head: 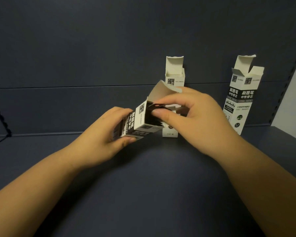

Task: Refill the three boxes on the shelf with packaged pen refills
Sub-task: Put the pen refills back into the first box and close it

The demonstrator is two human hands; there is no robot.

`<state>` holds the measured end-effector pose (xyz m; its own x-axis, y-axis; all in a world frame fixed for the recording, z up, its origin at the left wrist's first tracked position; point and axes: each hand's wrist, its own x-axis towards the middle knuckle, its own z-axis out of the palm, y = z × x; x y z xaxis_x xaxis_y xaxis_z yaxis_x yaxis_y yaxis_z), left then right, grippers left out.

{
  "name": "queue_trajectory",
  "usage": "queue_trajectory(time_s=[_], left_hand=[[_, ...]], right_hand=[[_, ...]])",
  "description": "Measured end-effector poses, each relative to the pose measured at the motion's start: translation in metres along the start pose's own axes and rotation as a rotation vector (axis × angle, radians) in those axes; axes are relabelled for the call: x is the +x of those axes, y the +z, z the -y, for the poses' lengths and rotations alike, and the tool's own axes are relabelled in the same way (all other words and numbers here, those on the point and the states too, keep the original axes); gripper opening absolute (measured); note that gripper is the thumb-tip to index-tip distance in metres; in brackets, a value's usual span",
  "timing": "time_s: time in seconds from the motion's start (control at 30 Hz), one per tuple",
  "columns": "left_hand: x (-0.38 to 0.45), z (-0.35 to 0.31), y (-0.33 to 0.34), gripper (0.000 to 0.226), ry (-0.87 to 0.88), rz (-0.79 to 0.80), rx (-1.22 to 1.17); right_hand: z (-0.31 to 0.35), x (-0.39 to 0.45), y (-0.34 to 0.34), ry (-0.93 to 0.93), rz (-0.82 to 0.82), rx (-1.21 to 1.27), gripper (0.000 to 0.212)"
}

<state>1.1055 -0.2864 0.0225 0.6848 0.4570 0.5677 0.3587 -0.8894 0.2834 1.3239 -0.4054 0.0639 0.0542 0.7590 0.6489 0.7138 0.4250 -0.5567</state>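
Note:
My left hand [102, 134] grips a white and black refill box [137, 120], tilted with its open mouth toward the right and its lid flap up. My right hand [191, 115] pinches a dark packet of pen refills [156, 106] at the box's mouth, partly inside it. A second open box [175, 74] stands upright behind my hands, its lower part hidden by them. A third open box [243, 94] stands upright at the right, apart from my right hand.
The dark blue shelf board [143, 177] runs under my arms, with a dark back panel [92, 48] behind the boxes. A slotted upright [290, 71] and a pale wall lie at the right edge. A dark bracket [0, 113] shows at the left.

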Motion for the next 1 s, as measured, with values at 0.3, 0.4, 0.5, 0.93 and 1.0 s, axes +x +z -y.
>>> queue_trajectory(time_s=[0.3,0.4,0.5,0.93,1.0], left_hand=[[0.002,-0.011,0.004,0.055,0.052,0.033,0.045],[0.001,-0.008,0.004,0.055,0.047,0.031,0.050],[0.001,-0.008,0.000,0.055,0.028,0.005,0.048],[0.000,-0.013,0.003,0.059,-0.059,-0.051,-0.093],[-0.001,-0.021,0.005,0.067,-0.114,-0.089,-0.300]], right_hand=[[-0.002,-0.001,0.010,0.164,0.267,-0.128,0.022],[0.000,-0.001,0.004,0.137,0.251,-0.040,0.018],[0.000,0.002,-0.006,0.132,0.145,0.205,0.011],[-0.003,0.002,0.004,0.130,-0.030,0.468,0.029],[-0.002,0.003,0.006,0.091,-0.030,0.644,0.057]])
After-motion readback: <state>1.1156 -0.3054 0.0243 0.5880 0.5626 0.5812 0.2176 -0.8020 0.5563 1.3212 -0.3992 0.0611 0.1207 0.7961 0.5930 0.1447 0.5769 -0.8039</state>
